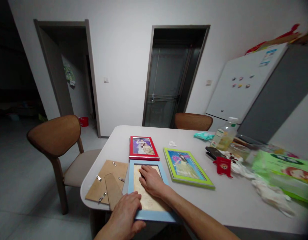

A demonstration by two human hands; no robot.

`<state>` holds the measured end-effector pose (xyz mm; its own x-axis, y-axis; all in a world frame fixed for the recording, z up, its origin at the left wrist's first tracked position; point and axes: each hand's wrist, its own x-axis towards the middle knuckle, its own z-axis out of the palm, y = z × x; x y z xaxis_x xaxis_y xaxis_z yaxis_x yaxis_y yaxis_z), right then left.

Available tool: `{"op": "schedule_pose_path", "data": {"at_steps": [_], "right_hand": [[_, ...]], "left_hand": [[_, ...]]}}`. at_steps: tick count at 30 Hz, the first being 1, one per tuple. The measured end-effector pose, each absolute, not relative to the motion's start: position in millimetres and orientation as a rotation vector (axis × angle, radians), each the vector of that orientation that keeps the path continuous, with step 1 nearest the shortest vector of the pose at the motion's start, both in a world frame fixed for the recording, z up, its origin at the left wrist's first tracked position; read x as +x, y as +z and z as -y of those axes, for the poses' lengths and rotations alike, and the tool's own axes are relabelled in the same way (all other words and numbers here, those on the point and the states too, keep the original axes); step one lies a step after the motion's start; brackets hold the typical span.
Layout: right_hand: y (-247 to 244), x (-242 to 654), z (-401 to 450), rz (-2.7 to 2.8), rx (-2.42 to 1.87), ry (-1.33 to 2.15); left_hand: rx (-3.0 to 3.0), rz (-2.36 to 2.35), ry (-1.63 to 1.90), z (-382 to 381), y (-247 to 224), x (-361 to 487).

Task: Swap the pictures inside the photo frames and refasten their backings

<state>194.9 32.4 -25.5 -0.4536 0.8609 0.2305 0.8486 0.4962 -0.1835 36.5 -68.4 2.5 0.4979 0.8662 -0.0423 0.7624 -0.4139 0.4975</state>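
The left hand (127,213), loosely bent, touches a light-blue picture frame (156,216). The frame lies beneath the loosely curled right hand (152,181).

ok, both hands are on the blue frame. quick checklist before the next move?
1. Left hand at the blue frame: ok, touching its left side near the close corner.
2. Right hand over the beige panel inside the frame: ok.
3. Backing board on the blue frame: not ok, lies to its left.
4. Red frame and green frame clear of both hands: ok.
5. Blue frame's near end fully on the table: cannot tell.
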Motion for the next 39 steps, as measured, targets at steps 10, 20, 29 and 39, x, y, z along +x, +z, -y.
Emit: {"op": "schedule_pose_path", "data": {"at_steps": [10,20,29,39], "right_hand": [[-15.6,200.2,-9.2,2.512,-1.346,0.184],[-22.0,221.0,4.9,2.354,-1.531,0.148],[-9.8,107.7,24.0,2.457,-1.307,0.276],[-1.5,97.1,19.6,2.082,-1.214,0.734]], "left_hand": [[2.313,-1.371,0.334,56.8,0.9,40.0],[2.233,-1.510,0.738,49.4,-13.4,-15.9],[2.315,-1.820,0.779,45.2,-55.3,-86.8],[2.373,-1.776,0.932,43.2,-31.5,-85.4]]}}
